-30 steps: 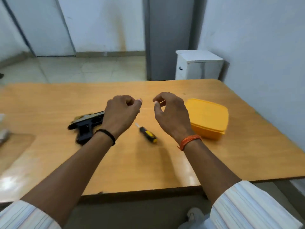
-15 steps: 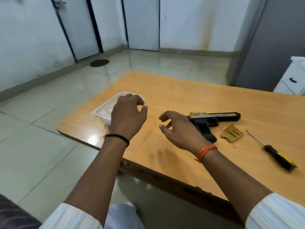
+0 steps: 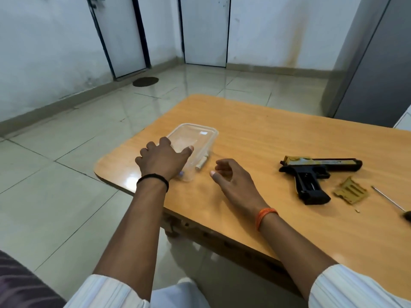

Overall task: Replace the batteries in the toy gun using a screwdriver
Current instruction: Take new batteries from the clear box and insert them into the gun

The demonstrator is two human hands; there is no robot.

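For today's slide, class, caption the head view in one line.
Left hand rests on a clear box while the toy gun, its cover and a screwdriver lie nearby.

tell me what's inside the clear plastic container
Through the clear plastic container wall, pale cylindrical batteries lie near its right side. The left hand rests over its near left part, hiding whatever else lies there.
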